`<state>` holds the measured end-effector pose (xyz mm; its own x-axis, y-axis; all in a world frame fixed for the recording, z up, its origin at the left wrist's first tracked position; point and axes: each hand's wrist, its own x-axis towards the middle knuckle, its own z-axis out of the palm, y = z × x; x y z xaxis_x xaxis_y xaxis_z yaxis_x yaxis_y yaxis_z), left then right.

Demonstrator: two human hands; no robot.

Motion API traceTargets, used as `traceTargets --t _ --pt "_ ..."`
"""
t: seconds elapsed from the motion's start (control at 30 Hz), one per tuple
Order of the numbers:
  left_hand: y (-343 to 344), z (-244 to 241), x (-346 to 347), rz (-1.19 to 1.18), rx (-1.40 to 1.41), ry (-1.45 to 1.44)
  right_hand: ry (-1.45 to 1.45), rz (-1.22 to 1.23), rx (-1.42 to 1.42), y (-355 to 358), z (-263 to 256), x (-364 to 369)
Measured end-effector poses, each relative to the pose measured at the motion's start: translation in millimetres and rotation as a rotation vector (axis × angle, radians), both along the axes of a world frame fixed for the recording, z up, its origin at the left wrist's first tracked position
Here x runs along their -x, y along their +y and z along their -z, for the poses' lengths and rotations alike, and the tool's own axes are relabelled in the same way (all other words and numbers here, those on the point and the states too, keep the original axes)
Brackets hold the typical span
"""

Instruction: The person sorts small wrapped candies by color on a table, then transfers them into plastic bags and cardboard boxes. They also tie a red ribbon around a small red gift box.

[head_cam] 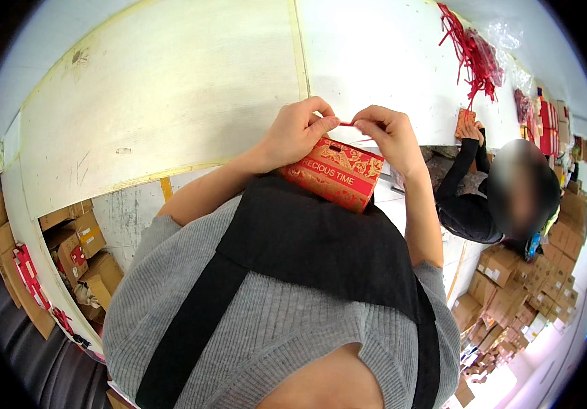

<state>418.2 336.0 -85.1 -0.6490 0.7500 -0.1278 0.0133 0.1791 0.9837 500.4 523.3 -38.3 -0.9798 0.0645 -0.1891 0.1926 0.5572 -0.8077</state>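
A red box with gold ornament (331,176) rests tilted against the black apron at my chest, near the table's edge; a small dark slot shows in it. Just above the box, a thin red ribbon (347,123) runs between my two hands. My left hand (303,128) pinches one part of it between thumb and fingers, with its wrist by the box's left side. Pinching the other part is my right hand (385,134), beside the box's upper right corner. A further thin red strand shows between the right hand and the box.
A white table (170,92) stretches in front of me. At its right lies a heap of red ribbons (477,64) with clear plastic. A co-worker in black (470,214) handles a red-gold box (465,122). Cardboard boxes stand at right (508,286) and under the table at left (86,235).
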Motion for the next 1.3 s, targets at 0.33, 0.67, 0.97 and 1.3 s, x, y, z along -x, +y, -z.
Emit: traceTargets --t 0.33,0.67,0.97,1.3 --pt "-49 8 8 0.387 -0.313 -0.254 0.249 0.631 0.847 -12 -31 -40" --pt "-25 -27 9 -0.159 -0.085 0.14 0.25 0.606 0.748 -63 -14 -19" --pt "-16 -28 7 -0.206 -0.065 0.384 0.414 0.635 0.632 -70 -4 -3" --pt "-12 -26 5 -0.226 -0.042 0.455 0.487 0.629 0.567 -72 10 6"
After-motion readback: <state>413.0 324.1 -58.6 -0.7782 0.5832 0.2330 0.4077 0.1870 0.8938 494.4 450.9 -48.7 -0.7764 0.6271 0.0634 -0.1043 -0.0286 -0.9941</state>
